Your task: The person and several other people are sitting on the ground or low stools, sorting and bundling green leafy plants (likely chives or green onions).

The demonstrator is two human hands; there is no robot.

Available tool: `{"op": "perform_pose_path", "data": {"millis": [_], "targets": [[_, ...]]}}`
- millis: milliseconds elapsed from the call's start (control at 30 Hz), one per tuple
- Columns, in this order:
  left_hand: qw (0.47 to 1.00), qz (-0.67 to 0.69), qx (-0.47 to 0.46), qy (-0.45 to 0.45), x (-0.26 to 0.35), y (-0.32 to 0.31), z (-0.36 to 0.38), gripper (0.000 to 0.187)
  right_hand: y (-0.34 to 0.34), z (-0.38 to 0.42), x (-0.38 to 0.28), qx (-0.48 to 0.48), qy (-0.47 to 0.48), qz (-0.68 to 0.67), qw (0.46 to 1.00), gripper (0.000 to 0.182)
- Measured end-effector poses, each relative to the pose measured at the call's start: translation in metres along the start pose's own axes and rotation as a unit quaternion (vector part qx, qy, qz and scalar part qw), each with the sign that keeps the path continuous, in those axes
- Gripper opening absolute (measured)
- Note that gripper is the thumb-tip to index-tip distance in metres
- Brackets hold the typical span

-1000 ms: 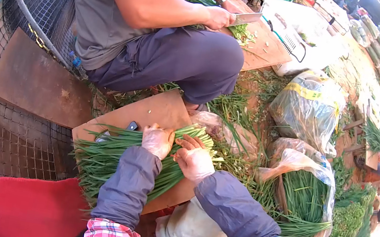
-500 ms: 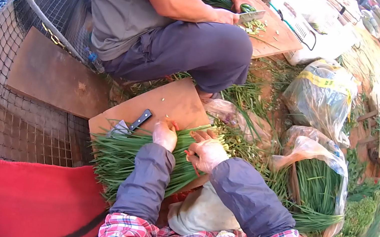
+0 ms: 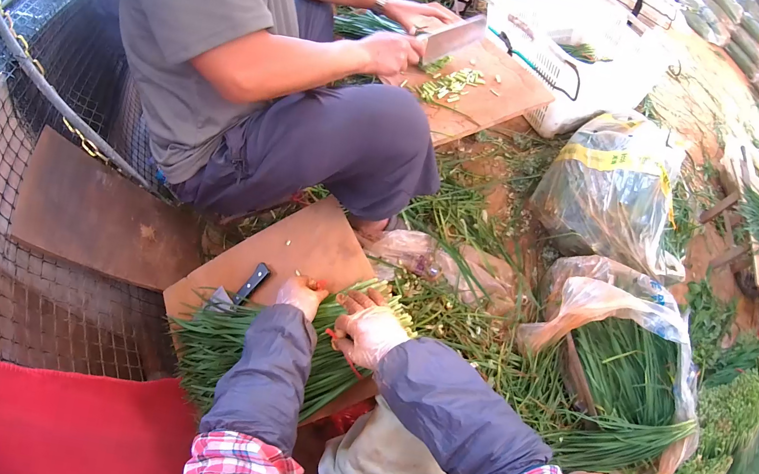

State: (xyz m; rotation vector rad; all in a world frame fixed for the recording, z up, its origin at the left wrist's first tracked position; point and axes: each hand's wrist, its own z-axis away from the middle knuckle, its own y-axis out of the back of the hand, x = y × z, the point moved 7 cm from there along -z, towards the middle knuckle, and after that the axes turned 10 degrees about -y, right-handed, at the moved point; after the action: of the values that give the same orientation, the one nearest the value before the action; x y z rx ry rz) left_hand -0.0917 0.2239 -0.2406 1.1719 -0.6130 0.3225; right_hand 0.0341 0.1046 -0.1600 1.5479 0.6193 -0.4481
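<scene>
A thick bunch of green chives (image 3: 212, 350) lies across a wooden cutting board (image 3: 329, 233), pale cut ends toward the right. My left hand (image 3: 299, 295) is closed at the bunch's far side, with a bit of red tie at its fingertips. Curled over the near side of the stems, my right hand (image 3: 370, 333) pinches a red tie (image 3: 330, 333), and a thin red strand hangs below. How the strand runs around the bunch is hidden. Just left of my left hand lies a knife (image 3: 254, 282) with a dark handle; its blade is partly under the leaves.
Ahead, another person (image 3: 202, 33) cuts green stalks with a cleaver (image 3: 455, 40) on a second board (image 3: 512, 88). To my right are an open plastic bag of chives (image 3: 626, 367), a full plastic bag (image 3: 611, 192) and heaped greens (image 3: 718, 449). Netting (image 3: 1, 252) borders the left.
The head view has shifted, so the other person's board now shows farther left. Their cleaver is raised more. Both my hands stay close together at the stems, with only small finger movement.
</scene>
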Motion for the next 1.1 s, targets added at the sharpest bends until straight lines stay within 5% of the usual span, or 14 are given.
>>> {"op": "perform_pose_path", "data": {"millis": [167, 367, 467, 567, 833, 1000, 1100], "targets": [[0.996, 0.088, -0.021, -0.017, -0.039, -0.013, -0.012, 0.026, 0.001, 0.002, 0.000, 0.005, 0.007, -0.012, 1.000, 0.020], [0.999, -0.036, -0.034, -0.013, -0.013, -0.005, -0.006, 0.018, 0.000, 0.002, 0.002, 0.004, 0.000, -0.019, 1.000, 0.016], [0.996, -0.059, 0.020, -0.064, 0.021, 0.010, 0.015, 0.015, 0.002, 0.004, 0.002, 0.018, 0.012, -0.030, 0.999, 0.015], [0.962, -0.140, 0.114, -0.206, 0.045, 0.020, 0.031, 0.011, 0.003, 0.007, 0.003, 0.011, 0.010, -0.028, 1.000, 0.018], [0.980, 0.039, 0.115, -0.157, 0.030, 0.018, 0.048, 0.010, 0.006, 0.010, -0.005, 0.013, -0.017, 0.006, 1.000, 0.013], [0.972, 0.042, 0.134, -0.187, 0.034, 0.021, 0.049, 0.009, 0.035, 0.030, -0.064, 0.094, 0.053, 0.062, 0.992, 0.012], [0.971, 0.079, 0.130, -0.186, 0.038, 0.024, 0.053, 0.009, 0.008, 0.014, -0.052, -0.108, -0.145, 0.112, 0.977, 0.012]]}}
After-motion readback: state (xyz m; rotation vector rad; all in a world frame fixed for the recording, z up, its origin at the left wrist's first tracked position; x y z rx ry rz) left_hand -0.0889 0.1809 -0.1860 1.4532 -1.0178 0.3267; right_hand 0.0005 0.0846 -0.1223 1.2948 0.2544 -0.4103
